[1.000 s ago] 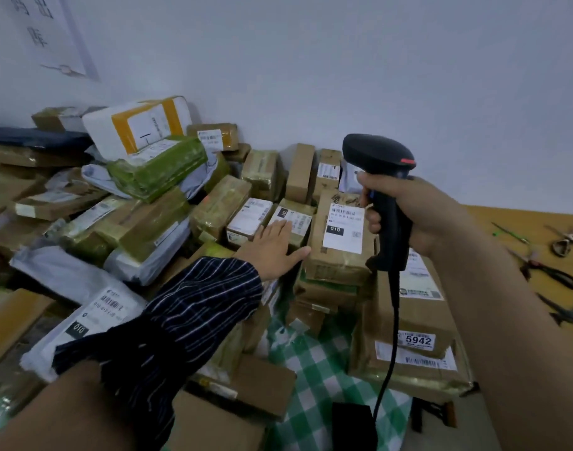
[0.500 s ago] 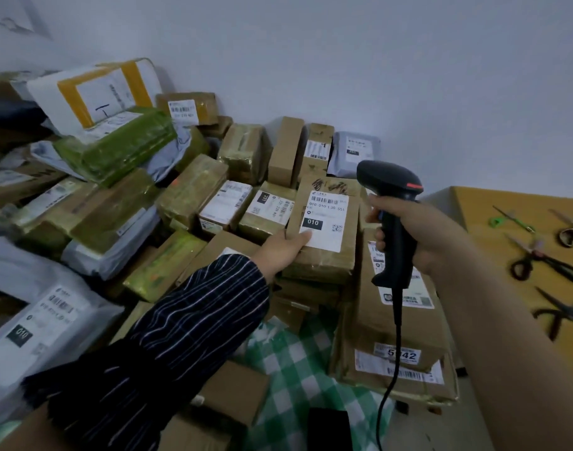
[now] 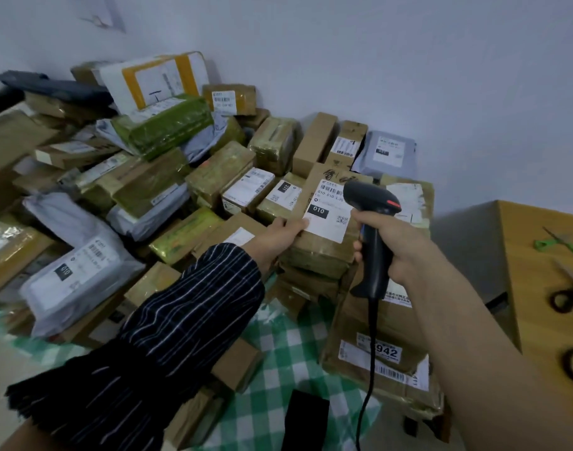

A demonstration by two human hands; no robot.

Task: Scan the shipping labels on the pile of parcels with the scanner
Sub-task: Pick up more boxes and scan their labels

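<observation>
A right hand (image 3: pixel 387 242) clasps the corded scanner (image 3: pixel 370 196) over a "010" shipping label (image 3: pixel 327 213) while the left hand (image 3: pixel 278 234) apparently grips that cardboard parcel (image 3: pixel 317 252) atop the pile (image 3: pixel 181 177), a scan that next needs the barcode squarely framed.

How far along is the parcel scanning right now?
Done: nothing visible marks any parcel as scanned, so I cannot tell. In hand: the right hand grips the scanner, its head over the 010 label on the brown box whose edge the left hand holds. Left: likely most of the pile, including the grey mailer and the 5942 box.
</observation>
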